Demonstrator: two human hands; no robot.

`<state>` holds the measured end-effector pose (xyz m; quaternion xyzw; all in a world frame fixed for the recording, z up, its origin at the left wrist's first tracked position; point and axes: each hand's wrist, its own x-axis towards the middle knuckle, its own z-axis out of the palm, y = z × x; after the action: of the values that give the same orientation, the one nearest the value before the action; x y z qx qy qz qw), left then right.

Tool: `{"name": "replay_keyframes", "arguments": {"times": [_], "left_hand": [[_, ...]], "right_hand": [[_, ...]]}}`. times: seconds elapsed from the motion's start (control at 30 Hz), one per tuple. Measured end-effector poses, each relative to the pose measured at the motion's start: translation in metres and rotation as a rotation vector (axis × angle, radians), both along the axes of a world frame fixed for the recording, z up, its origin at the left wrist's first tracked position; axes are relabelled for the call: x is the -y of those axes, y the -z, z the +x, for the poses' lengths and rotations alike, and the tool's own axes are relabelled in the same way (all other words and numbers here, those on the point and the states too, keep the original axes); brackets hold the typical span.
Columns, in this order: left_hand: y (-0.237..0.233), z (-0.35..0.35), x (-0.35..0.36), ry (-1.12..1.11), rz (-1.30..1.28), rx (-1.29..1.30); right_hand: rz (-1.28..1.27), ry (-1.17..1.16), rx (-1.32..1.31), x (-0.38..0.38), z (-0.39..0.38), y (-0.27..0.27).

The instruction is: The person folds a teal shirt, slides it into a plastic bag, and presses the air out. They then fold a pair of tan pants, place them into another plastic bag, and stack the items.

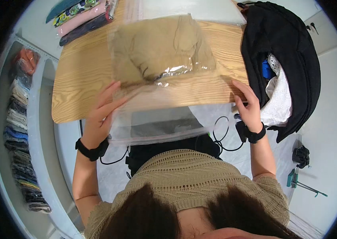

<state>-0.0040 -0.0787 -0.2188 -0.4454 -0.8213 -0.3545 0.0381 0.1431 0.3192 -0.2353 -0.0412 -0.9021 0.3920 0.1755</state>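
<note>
A clear zip bag (158, 131) lies on the wooden table with a folded khaki garment (160, 47) inside it. Its zip end hangs over the table's near edge, towards my body. My left hand (104, 107) rests at the bag's left side, fingers stretched over the plastic and the thumb side low. At the table's near right edge is my right hand (249, 105), to the right of the bag, with its fingers apart and nothing in them. Dark drawstrings show at the garment's near side.
The wooden table (73, 87) carries a stack of folded, bagged garments (83, 24) at the far left and more clear bags (188, 10) at the back. A black bag (284, 44) with white cloth (276, 99) inside stands right. Shelves (41, 131) of folded clothes line the left.
</note>
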Motion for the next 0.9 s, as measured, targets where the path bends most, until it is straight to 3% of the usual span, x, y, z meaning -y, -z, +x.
{"name": "replay_keyframes", "arguments": {"times": [0.13,0.3,0.43,0.57,0.67,0.7,0.73,0.77,0.8,0.87,0.9], "left_hand": [[0.0,0.007,0.011,-0.104,-0.059,-0.004],[0.013,-0.001,0.01,-0.114,-0.146,-0.073],[0.008,-0.008,0.01,-0.072,-0.089,-0.087],[-0.025,-0.015,0.009,-0.09,-0.062,0.029],[-0.068,-0.033,0.007,-0.14,-0.027,-0.034],[-0.082,-0.04,0.007,-0.141,-0.024,-0.044],[-0.095,-0.048,0.009,-0.293,0.028,0.013],[-0.108,-0.054,0.009,-0.445,0.082,0.07],[-0.124,-0.061,0.006,-0.444,0.085,0.06],[-0.154,-0.072,0.001,-0.194,0.402,0.08],[-0.163,-0.076,-0.004,-0.192,0.405,0.071]], "right_hand": [[0.453,-0.139,-0.103,0.013,-0.002,-0.001],[0.492,-0.195,-0.186,0.019,-0.016,0.003],[0.319,-0.22,-0.141,0.025,-0.03,-0.012],[0.174,-0.341,-0.11,0.005,-0.065,-0.038],[-0.021,-0.266,-0.133,0.007,-0.089,-0.084],[0.176,-0.276,-0.286,-0.002,-0.103,-0.096],[0.373,-0.282,-0.436,-0.008,-0.112,-0.109],[0.0,-0.204,-0.345,0.008,-0.108,-0.134],[-0.038,-0.198,-0.423,0.002,-0.119,-0.145],[-0.222,-0.291,-0.497,0.002,-0.133,-0.167],[-0.374,-0.359,-0.41,-0.004,-0.139,-0.177]]}}
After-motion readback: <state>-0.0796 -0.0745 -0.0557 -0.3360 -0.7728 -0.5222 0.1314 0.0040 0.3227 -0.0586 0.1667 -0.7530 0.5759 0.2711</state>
